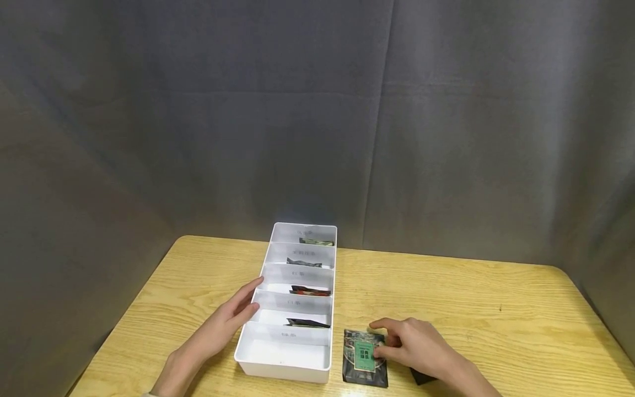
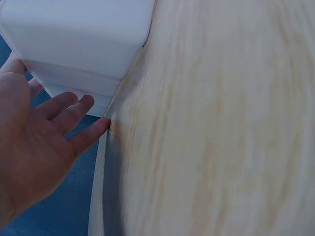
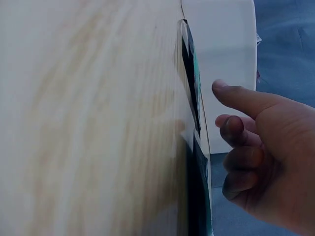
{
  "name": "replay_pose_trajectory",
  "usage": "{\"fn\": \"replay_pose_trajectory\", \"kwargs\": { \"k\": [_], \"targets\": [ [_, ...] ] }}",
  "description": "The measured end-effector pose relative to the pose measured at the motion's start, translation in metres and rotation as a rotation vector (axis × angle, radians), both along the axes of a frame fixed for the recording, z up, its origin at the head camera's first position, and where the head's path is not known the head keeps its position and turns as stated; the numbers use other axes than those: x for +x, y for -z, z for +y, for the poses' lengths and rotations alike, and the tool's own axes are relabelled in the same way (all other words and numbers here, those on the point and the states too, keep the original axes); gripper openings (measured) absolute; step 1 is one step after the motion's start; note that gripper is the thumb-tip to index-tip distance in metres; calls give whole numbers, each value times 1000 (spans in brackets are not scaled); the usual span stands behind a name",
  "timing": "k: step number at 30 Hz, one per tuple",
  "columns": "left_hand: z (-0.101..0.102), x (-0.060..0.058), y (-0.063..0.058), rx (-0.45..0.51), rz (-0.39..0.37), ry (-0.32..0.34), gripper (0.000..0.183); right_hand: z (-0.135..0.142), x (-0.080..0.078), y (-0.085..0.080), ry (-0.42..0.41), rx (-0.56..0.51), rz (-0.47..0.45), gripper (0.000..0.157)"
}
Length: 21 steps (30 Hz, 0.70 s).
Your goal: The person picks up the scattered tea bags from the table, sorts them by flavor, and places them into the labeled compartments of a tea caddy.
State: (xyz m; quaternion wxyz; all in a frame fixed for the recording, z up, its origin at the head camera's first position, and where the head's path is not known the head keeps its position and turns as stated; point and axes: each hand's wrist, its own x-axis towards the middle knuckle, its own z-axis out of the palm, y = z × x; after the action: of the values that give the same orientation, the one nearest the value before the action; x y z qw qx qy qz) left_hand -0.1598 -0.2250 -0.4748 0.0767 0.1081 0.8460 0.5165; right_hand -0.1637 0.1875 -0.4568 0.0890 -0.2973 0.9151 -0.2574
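Observation:
A white divided box (image 1: 280, 370) stands lengthwise on the table. My left hand (image 1: 220, 328) rests its fingers against the box's left side, thumb and index at the rim; the left wrist view shows these fingers spread along the wall. To the right of the box lies a dark sachet with a green label (image 1: 364, 358). Just over that sachet is my right hand (image 1: 416, 346), thumb and index apart; the right wrist view shows a gap between fingers and sachet, with nothing held. Another dark packet (image 1: 421, 377) lies partly hidden under the right hand.
Several compartments hold thin sachets: a greenish one (image 1: 317, 242) at the back, a grey one (image 1: 304, 263), red and dark ones (image 1: 310, 291), and dark ones (image 1: 307, 323). Markings on the dividers are blurred. A grey curtain (image 1: 317, 138) hangs behind the wooden table (image 1: 446, 292).

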Motion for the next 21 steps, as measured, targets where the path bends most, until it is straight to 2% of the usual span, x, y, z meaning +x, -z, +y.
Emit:
{"fn": "replay_pose_trajectory", "kwargs": {
  "k": [5,12,21],
  "targets": [
    [0,0,-1,2,7,6,55,5,-2,0,1,35,-31,46],
    [1,1,-1,4,6,4,55,10,-2,4,-7,110,9,45],
    [2,1,-4,-25,-22,-8,54,6,-1,2,36,108,-16,27]
  ]
}}
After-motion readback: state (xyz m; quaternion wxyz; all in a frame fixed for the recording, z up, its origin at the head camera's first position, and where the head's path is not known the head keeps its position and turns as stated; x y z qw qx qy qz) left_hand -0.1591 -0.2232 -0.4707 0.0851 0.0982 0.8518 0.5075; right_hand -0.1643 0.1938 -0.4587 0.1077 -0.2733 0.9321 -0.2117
